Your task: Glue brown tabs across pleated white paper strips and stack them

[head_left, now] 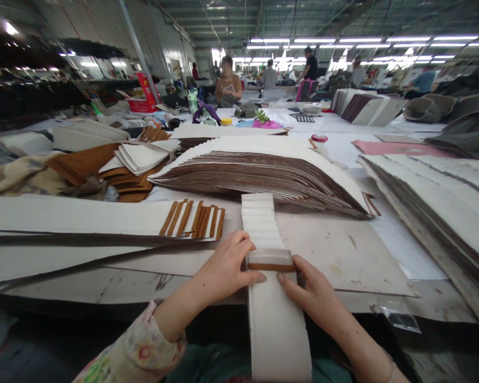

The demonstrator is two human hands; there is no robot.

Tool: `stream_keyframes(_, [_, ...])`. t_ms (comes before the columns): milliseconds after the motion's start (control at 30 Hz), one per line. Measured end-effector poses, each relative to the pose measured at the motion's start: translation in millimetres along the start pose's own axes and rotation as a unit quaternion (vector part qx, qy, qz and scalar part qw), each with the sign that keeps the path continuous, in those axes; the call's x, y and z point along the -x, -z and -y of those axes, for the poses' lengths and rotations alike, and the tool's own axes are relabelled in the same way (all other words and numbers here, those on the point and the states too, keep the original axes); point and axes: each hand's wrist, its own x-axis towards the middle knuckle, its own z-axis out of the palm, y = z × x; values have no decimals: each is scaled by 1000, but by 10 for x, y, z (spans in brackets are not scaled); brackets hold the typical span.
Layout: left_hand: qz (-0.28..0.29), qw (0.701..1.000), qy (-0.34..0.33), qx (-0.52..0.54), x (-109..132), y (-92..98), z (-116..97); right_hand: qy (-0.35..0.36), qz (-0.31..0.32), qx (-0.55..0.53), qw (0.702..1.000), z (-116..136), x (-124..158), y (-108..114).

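A long white strip (277, 324) hangs over the table edge toward me, with a narrow brown strip (270, 267) lying across it. My left hand (233, 260) grips its left edge, thumb on top near the brown strip's end. On the opposite edge, my right hand (309, 284) pinches the white strip with the thumb over it and fingers at the side. Between the hands a clear or greyish band shows just above the brown strip; what it is I cannot tell. Beyond them runs a fanned row of overlapping white pieces (259, 218).
A large fanned stack of white panels with brown undersides (259, 170) lies ahead. At left, several short brown strips (201, 219) rest on a long white stack (83, 215). Another layered stack (443, 213) is at right. Brown pieces (85, 165) lie far left. People work in the background.
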Motion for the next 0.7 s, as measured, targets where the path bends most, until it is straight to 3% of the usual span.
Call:
stream_keyframes(100, [41, 999, -21, 5, -43, 27, -12, 28, -6, 24, 999, 52, 16, 9])
stream_keyframes(267, [45, 998, -10, -35, -157, 16, -111, 48, -19, 39, 998, 82, 26, 0])
stream_keyframes(467, [86, 994, -4, -66, -290, -78, -187, 92, -129, 159, 974, 36, 159, -43])
stream_keyframes(700, [96, 992, -53, -67, -369, -193, -151, 188, -106, 211, 953, 125, 202, -59])
